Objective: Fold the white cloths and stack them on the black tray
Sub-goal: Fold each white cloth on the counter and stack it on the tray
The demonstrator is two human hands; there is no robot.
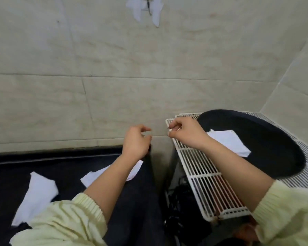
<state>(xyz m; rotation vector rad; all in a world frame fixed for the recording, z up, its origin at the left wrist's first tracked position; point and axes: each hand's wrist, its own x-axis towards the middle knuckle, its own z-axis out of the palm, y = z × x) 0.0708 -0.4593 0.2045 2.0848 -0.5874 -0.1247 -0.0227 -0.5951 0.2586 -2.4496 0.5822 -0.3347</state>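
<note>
The round black tray (267,157) rests on a white wire rack at the right, with one folded white cloth (228,142) lying on it. Two more white cloths lie on the dark counter at the lower left: a crumpled one (36,194) and one (92,176) partly hidden under my left forearm. My left hand (136,142) and my right hand (186,133) are raised side by side in front of the wall, a little apart. Their fingers are curled in toward the thumbs, and I see no cloth in either.
The white wire rack (199,174) juts out over a gap with dark cables (183,201) beneath. A beige tiled wall (114,86) stands close behind. White scraps (144,8) hang on the wall at the top. The dark counter (60,164) runs along the left.
</note>
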